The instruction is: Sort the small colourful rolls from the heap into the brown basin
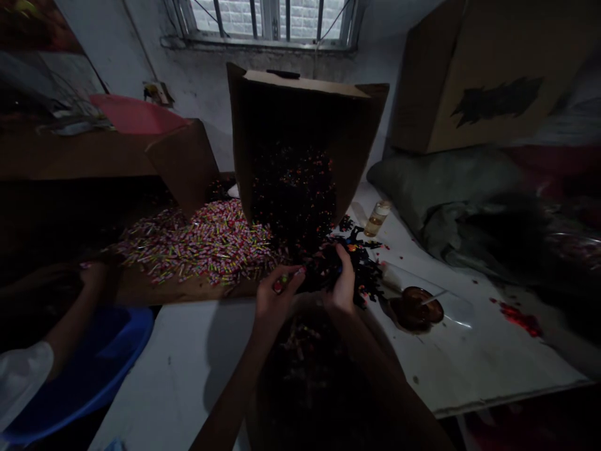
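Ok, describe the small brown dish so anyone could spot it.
Find the tall open cardboard box below the barred window, then the white tabletop to its right. The small brown dish sits there, right of the person's right hand and nearer the viewer than the jar. Unlike the jar, it is dark and holds a pale stick.

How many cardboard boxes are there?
3 in view: the middle box, its opening facing us; the upper-right box; the left box, partly dark. More may be hidden.
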A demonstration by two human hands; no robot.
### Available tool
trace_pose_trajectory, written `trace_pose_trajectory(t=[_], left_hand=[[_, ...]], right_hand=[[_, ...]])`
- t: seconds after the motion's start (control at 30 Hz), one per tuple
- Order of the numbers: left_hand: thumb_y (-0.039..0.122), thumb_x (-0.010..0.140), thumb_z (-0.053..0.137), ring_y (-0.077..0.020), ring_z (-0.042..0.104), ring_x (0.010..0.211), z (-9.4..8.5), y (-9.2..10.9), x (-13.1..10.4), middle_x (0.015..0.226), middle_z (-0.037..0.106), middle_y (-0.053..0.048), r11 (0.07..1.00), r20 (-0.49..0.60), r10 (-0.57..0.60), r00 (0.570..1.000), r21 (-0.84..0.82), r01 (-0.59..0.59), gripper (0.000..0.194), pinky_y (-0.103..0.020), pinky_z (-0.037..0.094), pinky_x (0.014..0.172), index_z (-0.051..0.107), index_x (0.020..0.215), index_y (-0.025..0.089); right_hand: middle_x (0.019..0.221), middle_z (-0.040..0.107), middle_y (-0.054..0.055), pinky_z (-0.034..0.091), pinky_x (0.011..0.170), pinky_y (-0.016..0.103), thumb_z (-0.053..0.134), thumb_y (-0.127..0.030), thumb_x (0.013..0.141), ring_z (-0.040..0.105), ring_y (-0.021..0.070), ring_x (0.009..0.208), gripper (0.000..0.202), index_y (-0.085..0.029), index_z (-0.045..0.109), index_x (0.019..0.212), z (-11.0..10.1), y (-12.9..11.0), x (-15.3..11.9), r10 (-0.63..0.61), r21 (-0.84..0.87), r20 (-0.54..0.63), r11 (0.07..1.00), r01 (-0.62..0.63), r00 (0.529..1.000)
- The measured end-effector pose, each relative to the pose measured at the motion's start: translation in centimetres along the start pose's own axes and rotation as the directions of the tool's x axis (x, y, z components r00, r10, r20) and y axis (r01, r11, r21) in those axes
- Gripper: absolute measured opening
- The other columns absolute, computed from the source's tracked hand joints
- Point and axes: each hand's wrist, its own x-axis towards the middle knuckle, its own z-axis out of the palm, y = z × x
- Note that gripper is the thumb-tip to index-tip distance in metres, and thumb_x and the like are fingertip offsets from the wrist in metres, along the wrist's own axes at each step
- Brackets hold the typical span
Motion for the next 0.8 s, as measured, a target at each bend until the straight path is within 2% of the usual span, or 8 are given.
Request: trace_pose_trajectory(t=[0.13,0.23,0.33,0.4,0.5,0.63,0.8], left_hand=[[0.037,0.080,0.074,-0.0192,0.066,0.082,-0.3,0.1,-0.3,0.085,0.077,-0.002,0.998,0.027,0.033,0.999,0.059,-0.035,0.017,-0.025,0.048,0.076,0.080,0.086,0.022],[0.037,0.081,0.073,-0.0203,0.066,0.084,-0.6,0.0,-0.7,0.089,0.077,-0.003,0.985,0.036,0.096,0.995,0.141,-0.100,0.017,-0.026,0.048,0.076,0.079,0.090,0.023],[0.037,0.084,0.072,-0.0208,0.066,0.084,-0.7,-0.1,-1.1,0.091,0.077,-0.004,0.964,0.051,0.176,0.983,0.194,-0.182,0.017,-0.027,0.048,0.076,0.078,0.094,0.025],[0.034,0.085,0.070,-0.0210,0.067,0.086,-0.6,-0.2,-1.3,0.092,0.076,-0.005,0.956,0.062,0.213,0.975,0.192,-0.221,0.015,-0.027,0.048,0.077,0.078,0.094,0.025],[0.032,0.079,0.076,-0.0192,0.064,0.077,-0.4,0.0,-1.5,0.086,0.074,-0.003,0.962,0.063,0.180,0.982,0.195,-0.189,0.012,-0.025,0.047,0.070,0.075,0.089,0.025],[0.034,0.071,0.083,-0.0153,0.052,0.060,-0.1,0.2,-1.5,0.067,0.063,0.002,0.963,-0.027,0.144,0.989,0.233,-0.134,0.018,-0.025,0.042,0.062,0.070,0.078,0.024],[0.035,0.074,0.079,-0.0166,0.056,0.065,0.0,-0.3,-1.4,0.070,0.064,0.000,0.946,0.009,0.203,0.979,0.256,-0.199,0.016,-0.025,0.045,0.070,0.069,0.071,0.024]], right_hand=[[0.082,0.075,-0.003,0.061,0.082,0.035,0.078,-0.048,0.072,0.072,0.0208,0.088,0.031,-0.023,0.070,0.089,0.2,0.0,-0.4,-0.074,-0.011,-0.033,0.997,0.074,0.997],[0.084,0.074,-0.003,0.061,0.081,0.035,0.080,-0.046,0.069,0.071,0.0208,0.086,0.032,-0.023,0.070,0.088,0.6,0.1,-0.8,-0.107,-0.001,-0.155,0.994,0.108,0.982],[0.086,0.075,-0.002,0.061,0.077,0.036,0.084,-0.044,0.065,0.070,0.0211,0.085,0.036,-0.023,0.068,0.090,1.0,0.4,-1.1,-0.125,-0.002,-0.296,0.992,0.130,0.947],[0.087,0.075,-0.002,0.062,0.076,0.037,0.084,-0.044,0.065,0.070,0.0215,0.085,0.037,-0.023,0.068,0.092,1.1,0.6,-1.3,-0.134,-0.006,-0.332,0.990,0.140,0.934],[0.086,0.075,-0.002,0.063,0.075,0.038,0.082,-0.046,0.068,0.072,0.0216,0.082,0.037,-0.024,0.067,0.093,1.0,1.0,-1.6,-0.108,-0.010,-0.324,0.994,0.111,0.940],[0.088,0.076,-0.003,0.064,0.070,0.035,0.086,-0.042,0.067,0.073,0.0214,0.082,0.040,-0.027,0.065,0.097,1.0,1.4,-2.2,-0.053,0.007,-0.399,0.998,0.061,0.916],[0.093,0.077,-0.004,0.065,0.068,0.035,0.088,-0.041,0.065,0.074,0.0223,0.087,0.044,-0.029,0.064,0.100,1.3,1.2,-2.6,0.038,0.017,-0.457,0.999,-0.034,0.889]])
